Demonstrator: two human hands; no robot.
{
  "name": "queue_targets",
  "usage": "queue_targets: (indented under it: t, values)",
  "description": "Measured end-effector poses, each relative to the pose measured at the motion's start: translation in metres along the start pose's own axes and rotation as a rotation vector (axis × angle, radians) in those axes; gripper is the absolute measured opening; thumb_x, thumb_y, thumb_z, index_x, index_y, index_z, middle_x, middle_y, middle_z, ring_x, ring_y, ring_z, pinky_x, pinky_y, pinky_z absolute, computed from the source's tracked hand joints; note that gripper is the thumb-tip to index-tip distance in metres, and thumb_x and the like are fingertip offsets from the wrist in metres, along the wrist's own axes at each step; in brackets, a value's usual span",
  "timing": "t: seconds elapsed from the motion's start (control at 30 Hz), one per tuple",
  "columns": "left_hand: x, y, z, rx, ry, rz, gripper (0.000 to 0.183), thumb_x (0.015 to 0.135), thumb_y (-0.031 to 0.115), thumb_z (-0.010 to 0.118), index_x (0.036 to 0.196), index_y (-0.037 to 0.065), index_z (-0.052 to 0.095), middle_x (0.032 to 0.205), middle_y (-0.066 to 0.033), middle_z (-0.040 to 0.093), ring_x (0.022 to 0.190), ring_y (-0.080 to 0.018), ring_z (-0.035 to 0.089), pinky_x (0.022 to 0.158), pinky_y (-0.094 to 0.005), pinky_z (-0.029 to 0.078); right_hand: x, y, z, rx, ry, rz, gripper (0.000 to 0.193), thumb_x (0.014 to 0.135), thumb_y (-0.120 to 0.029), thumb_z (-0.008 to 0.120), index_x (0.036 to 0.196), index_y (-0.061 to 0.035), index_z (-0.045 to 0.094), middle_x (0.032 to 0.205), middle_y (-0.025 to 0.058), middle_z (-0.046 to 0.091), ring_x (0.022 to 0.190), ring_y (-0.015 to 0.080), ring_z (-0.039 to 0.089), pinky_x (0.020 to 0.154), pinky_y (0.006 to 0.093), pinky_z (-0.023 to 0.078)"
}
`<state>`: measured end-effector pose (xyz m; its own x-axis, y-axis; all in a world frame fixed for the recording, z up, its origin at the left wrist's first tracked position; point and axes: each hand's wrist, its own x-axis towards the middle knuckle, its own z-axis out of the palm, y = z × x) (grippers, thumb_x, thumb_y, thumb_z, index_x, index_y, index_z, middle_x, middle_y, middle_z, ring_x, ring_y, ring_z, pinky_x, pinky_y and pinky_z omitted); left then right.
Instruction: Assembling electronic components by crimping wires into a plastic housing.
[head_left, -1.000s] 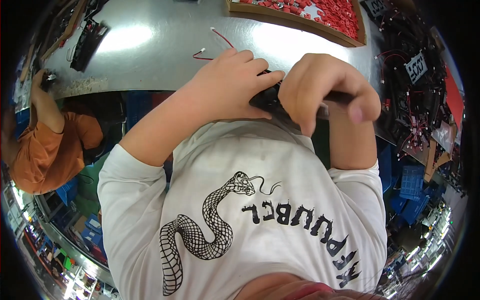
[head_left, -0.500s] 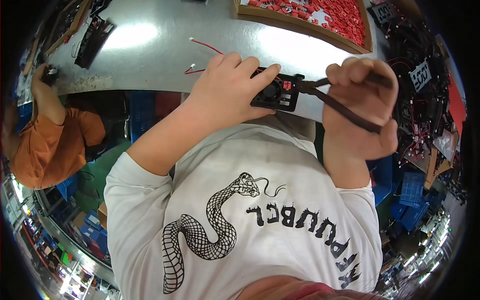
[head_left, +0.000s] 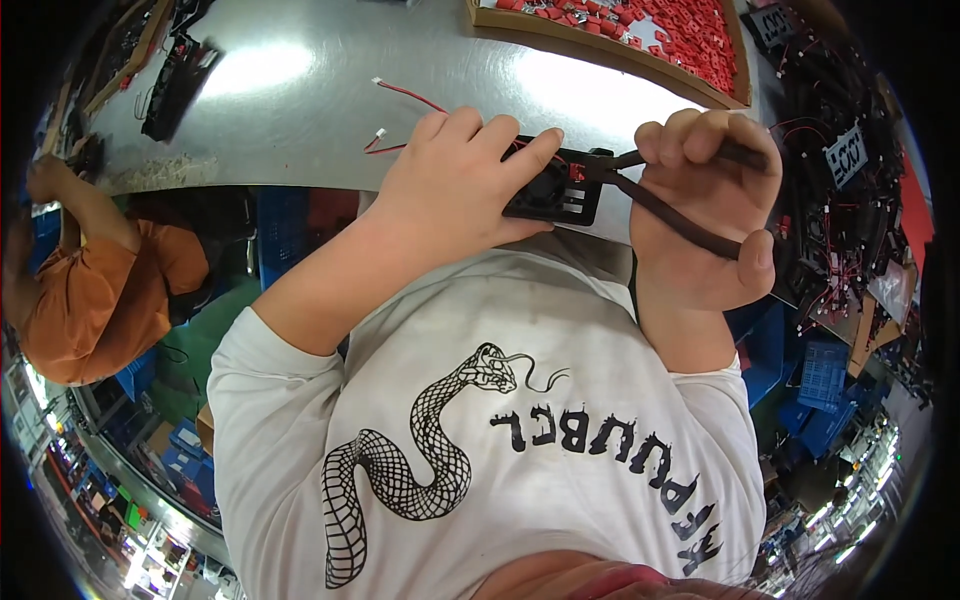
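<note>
A black plastic fan housing point(head_left: 580, 205) is held at the near edge of the metal table, its round fan partly showing. My left hand point(head_left: 470, 165) is closed around its left side, thumb below and fingers above. Red and black wires with white plugs point(head_left: 380, 134) trail out to the left of that hand. In my right hand point(head_left: 705, 210) are dark-handled pliers point(head_left: 680, 225), the handles spread apart. Their jaws reach over the right part of the housing, at a small red part point(head_left: 577, 174). Whether the jaws grip the red part is too small to tell.
A cardboard tray point(head_left: 620, 55) of red parts stands at the back of the metal table point(head_left: 330, 130). Black wired assemblies point(head_left: 830, 200) are piled at the right. Another black assembly point(head_left: 180, 90) lies at the left, near a person in an orange sleeve point(head_left: 90, 290).
My right hand and the pliers have moved left, and the jaws now reach further over the housing to the red part. My left hand stays nearly in place.
</note>
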<state>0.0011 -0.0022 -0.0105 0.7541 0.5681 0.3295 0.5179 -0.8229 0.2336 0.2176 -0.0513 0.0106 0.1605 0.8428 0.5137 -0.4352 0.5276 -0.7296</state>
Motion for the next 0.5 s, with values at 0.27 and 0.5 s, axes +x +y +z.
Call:
queue_targets:
  t: [0.27, 0.5]
  values:
    - [0.003, -0.001, 0.000, -0.035, 0.001, 0.008, 0.074, 0.067, 0.053, 0.085, 0.129, 0.018, 0.064, 0.092, -0.0032, 0.060, 0.089, -0.0233, 0.058, 0.076, -0.0386, 0.044, -0.029, 0.012, 0.008, -0.311, -0.363, -0.407, 0.065, 0.095, -0.062, 0.060, 0.125, -0.0047, 0.052, 0.103, 0.0125, 0.054, 0.083, 0.0253, 0.054, 0.069, 0.0409, 0.042]
    - [0.002, -0.002, 0.001, -0.039, -0.004, -0.014, 0.073, 0.069, 0.055, 0.084, 0.129, 0.018, 0.065, 0.093, -0.0027, 0.061, 0.089, -0.0226, 0.059, 0.077, -0.0380, 0.045, -0.021, -0.003, 0.005, -0.172, -0.272, -0.345, 0.062, 0.099, -0.055, 0.055, 0.136, -0.0058, 0.046, 0.106, 0.0113, 0.049, 0.084, 0.0229, 0.048, 0.069, 0.0386, 0.038]
